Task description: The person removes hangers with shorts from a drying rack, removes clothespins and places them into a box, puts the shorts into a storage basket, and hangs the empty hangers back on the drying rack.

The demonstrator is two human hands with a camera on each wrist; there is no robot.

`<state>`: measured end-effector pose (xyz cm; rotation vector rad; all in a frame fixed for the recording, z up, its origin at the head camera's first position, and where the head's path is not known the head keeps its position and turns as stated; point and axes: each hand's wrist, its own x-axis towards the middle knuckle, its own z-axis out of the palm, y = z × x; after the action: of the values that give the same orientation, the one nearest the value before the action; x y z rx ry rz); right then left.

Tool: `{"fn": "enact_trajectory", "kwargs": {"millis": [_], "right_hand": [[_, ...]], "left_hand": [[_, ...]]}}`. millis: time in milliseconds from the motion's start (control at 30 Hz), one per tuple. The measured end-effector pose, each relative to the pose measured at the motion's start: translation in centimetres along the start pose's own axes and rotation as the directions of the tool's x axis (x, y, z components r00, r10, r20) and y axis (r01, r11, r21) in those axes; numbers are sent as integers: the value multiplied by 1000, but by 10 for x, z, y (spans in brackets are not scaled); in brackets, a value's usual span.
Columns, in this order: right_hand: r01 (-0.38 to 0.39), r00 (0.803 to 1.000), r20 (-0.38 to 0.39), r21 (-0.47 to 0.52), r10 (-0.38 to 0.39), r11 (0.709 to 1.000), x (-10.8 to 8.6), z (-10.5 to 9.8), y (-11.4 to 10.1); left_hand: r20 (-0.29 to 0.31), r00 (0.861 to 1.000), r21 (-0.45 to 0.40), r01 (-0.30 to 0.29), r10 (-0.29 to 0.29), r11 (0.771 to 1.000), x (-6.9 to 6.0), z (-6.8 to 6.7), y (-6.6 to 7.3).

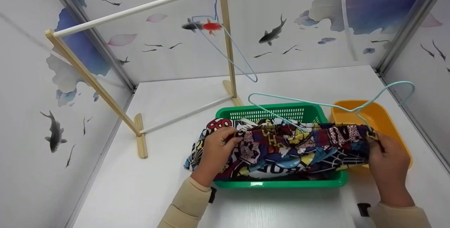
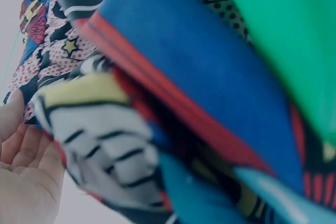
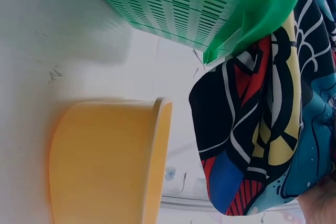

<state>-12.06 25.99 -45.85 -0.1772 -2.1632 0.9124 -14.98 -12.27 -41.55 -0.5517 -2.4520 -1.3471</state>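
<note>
Comic-print shorts [image 1: 281,150] with a gathered elastic waistband lie stretched across the green basket [image 1: 281,184]. My left hand [image 1: 218,147] pinches the waistband's left end, and the left wrist view shows its thumb and fingers on the cloth. At the waistband's right end, my right hand [image 1: 388,161] grips the fabric beside one arm of a light teal hanger [image 1: 299,99]. That hanger is tilted, its hook pointing right, and its lower part disappears behind the waistband. Loose printed cloth [image 3: 247,129] hangs past the basket rim in the right wrist view.
A wooden rack [image 1: 91,80] with a white top bar stands at the back left. From the bar's right end hangs a blue hanger [image 1: 242,52]. An orange tub [image 1: 390,126] sits right of the basket. Patterned walls enclose the white table [image 1: 116,193].
</note>
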Motion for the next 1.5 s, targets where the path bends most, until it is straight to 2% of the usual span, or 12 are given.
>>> {"fn": "enact_trajectory", "kwargs": {"millis": [100,200,333,467,533,667,800,1033,1167,1333,1500], "right_hand": [[-4,1000,0,-6,4,1000,1,-1,-1],[13,1000,-1,-2,-13,1000,1,-1,-2],[77,997,-18,9,-76,997,1,-1,-4],[165,985,-46,21,-164,986,1,0,-6],[193,980,-47,20,-192,981,1,1,-8],[213,977,-32,-4,-213,977,3,2,-12],[248,968,-20,-4,-248,969,4,2,-15],[284,959,-12,16,-284,959,5,4,-18],[311,950,13,6,-311,950,8,5,-22],[369,929,33,5,-369,930,14,7,-28],[363,929,77,-2,-362,932,19,6,-34]], "left_hand": [[84,996,116,-16,6,993,2,1,2],[189,982,233,-31,-14,972,3,3,3],[329,942,341,-57,-63,938,3,9,3],[431,899,400,-107,-83,910,3,15,4],[457,885,420,-131,-85,898,3,18,4],[485,871,445,-166,-81,880,5,23,5],[521,850,441,-191,-77,877,5,28,2],[619,775,449,-220,-125,866,1,35,-4],[651,746,458,-240,-139,856,1,38,-6],[670,727,445,-237,-146,863,0,39,-7],[673,725,450,-243,-148,859,-1,39,-6]]}}
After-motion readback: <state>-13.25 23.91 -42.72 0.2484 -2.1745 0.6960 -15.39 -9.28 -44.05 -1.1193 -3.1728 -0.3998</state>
